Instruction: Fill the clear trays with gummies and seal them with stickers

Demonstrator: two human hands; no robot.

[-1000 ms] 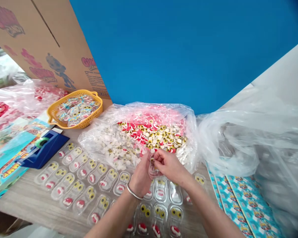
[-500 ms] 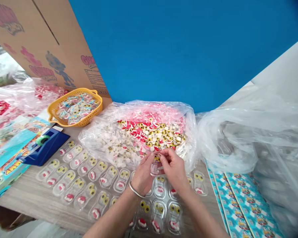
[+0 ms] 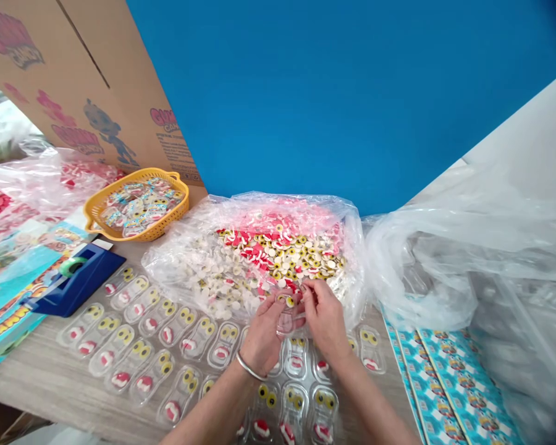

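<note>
Since the right hand [image 3: 325, 316], nearly pinched, hold unclear, shifted aside, a yellow eye [image 3: 290, 301] shows in the tray [image 3: 285, 322] the left hand [image 3: 262, 337] pinches before the bag [image 3: 178, 259].

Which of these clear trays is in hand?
The tray in the left hand, raised in front of the open plastic bag; the trays in rows lie on the table.

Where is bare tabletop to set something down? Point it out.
Bare tabletop shows at front left, between the candy trays and its near edge. A narrow strip lies at right, between trays and printed sheets. The middle is crowded: trays in rows, candy bag behind.
</note>
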